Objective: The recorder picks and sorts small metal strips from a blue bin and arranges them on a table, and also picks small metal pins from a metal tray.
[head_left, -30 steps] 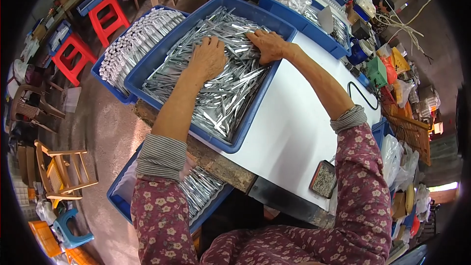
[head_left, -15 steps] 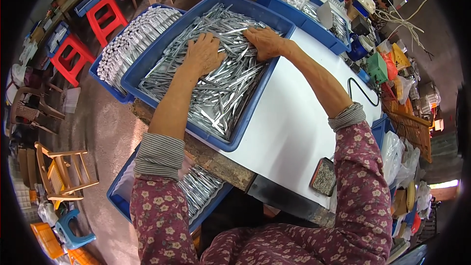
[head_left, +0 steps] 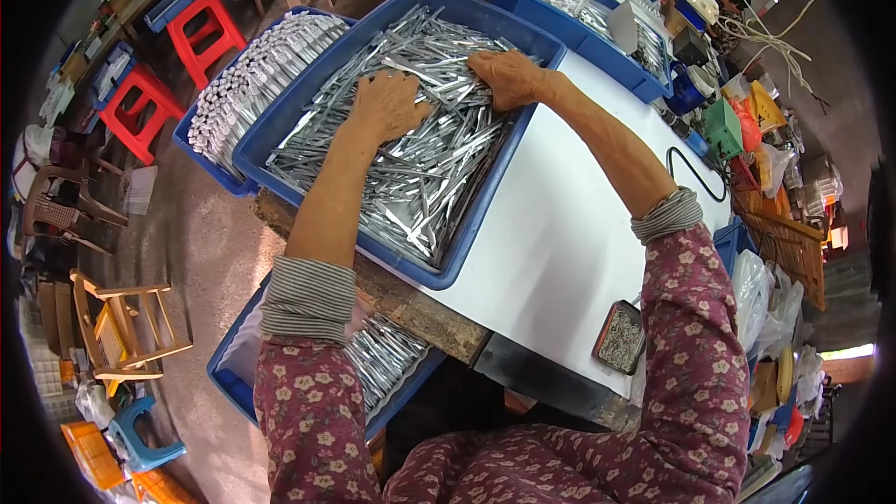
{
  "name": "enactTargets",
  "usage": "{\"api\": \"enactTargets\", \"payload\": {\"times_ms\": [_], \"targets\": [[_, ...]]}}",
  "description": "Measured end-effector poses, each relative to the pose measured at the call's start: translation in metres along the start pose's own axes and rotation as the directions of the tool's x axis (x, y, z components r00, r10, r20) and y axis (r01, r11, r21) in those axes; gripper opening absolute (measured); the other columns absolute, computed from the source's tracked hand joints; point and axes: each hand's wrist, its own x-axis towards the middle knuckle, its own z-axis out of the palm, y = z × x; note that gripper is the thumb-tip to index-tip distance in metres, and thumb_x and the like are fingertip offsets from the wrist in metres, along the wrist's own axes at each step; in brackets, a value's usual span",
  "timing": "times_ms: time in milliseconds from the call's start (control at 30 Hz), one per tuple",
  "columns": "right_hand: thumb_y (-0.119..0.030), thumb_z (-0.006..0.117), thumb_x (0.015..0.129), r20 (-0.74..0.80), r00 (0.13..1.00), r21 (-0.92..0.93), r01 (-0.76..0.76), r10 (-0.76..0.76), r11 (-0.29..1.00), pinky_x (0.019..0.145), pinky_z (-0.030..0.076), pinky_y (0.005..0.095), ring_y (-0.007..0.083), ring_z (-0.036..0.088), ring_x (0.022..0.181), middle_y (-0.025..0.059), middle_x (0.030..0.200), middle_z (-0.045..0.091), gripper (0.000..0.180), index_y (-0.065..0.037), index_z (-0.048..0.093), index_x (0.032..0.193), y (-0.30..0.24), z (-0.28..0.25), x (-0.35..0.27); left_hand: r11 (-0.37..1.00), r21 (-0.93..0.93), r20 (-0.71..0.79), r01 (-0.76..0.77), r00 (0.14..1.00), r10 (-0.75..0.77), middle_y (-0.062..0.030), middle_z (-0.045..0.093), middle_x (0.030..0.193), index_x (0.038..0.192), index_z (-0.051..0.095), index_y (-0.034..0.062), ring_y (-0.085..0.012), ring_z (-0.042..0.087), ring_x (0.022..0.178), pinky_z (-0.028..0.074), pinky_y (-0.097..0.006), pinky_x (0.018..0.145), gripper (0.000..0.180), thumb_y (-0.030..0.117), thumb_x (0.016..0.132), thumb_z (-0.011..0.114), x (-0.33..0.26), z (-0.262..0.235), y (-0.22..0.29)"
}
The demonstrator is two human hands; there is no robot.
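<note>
White worktable (head_left: 551, 252), crowded workshop. Blue tray (head_left: 485, 215) at its far-left edge, heaped with silver metal strips (head_left: 420, 159) — too many to count. Left hand (head_left: 387, 105) and right hand (head_left: 506, 77) both palm-down, fingers spread on the heap, forearms outstretched — grasp unclear. Two red stools (head_left: 140, 107) beyond.

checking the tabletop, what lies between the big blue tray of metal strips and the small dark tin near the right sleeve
In the head view, only bare white tabletop lies between the blue tray and the small tin.

Red plastic stools (head_left: 140, 107) stood on the floor at the left. A small dark tin (head_left: 620, 337) lay on the white tabletop (head_left: 551, 252). A wooden chair (head_left: 126, 331) stood nearby.
</note>
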Motion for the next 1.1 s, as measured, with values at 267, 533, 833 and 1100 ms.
{"api": "enactTargets", "payload": {"times_ms": [267, 533, 833, 1100], "targets": [[-0.007, 0.058, 0.058, -0.02, 0.999, -0.034, 0.032, -0.033, 0.999, 0.073, 0.044, 0.0418, 0.0325, 0.058, 0.084, 0.0151, 0.085, 0.059, 0.031, -0.001, 0.05, 0.088, -0.003, -0.003, -0.001, 0.997, -0.079, 0.062, 0.02, 0.998, -0.015, -0.0193, 0.055, 0.108, 0.1, 0.058, -0.0013, -0.0333, 0.05, 0.104, 0.036, -0.046, 0.088, 0.042, 0.032, 0.076, 0.048, -0.002, -0.009, -0.001], [-0.003, 0.058, 0.058, -0.013, 0.997, -0.109, 0.069, -0.071, 0.992, 0.072, 0.043, 0.0425, 0.0335, 0.059, 0.081, 0.0152, 0.084, 0.059, 0.032, -0.002, 0.048, 0.088, -0.013, -0.011, -0.003, 0.987, -0.138, 0.128, 0.076, 0.99, -0.058, -0.0207, 0.057, 0.106, 0.097, 0.06, -0.0012, -0.0332, 0.049, 0.106, 0.035, -0.048, 0.088, 0.038, 0.015, 0.065, 0.047, -0.001, -0.012, -0.001], [0.0, 0.058, 0.058, 0.029, 0.997, -0.076, 0.077, -0.075, 0.994, 0.064, 0.047, 0.0419, 0.0371, 0.058, 0.075, 0.018, 0.084, 0.057, 0.035, 0.0, 0.043, 0.09, -0.011, -0.008, 0.003, 0.994, -0.083, -0.011, 0.07, 0.997, -0.072, -0.0193, 0.064, 0.083, 0.075, 0.065, -0.0004, -0.0312, 0.063, 0.079, 0.046, -0.039, 0.072, 0.024, 0.013, 0.061, 0.052, -0.001, -0.009, -0.006], [0.0, 0.06, 0.059, 0.021, 0.988, -0.105, 0.152, -0.15, 0.983, 0.063, 0.047, 0.0419, 0.0364, 0.059, 0.074, 0.0189, 0.081, 0.057, 0.036, 0.0, 0.043, 0.09, -0.013, -0.009, 0.003, 0.969, -0.158, 0.06, 0.188, 0.982, -0.181, -0.019, 0.06, 0.101, 0.1, 0.057, 0.001, -0.0316, 0.057, 0.097, 0.035, -0.048, 0.089, 0.036, 0.014, 0.066, 0.054, -0.004, -0.012, -0.004]]}}
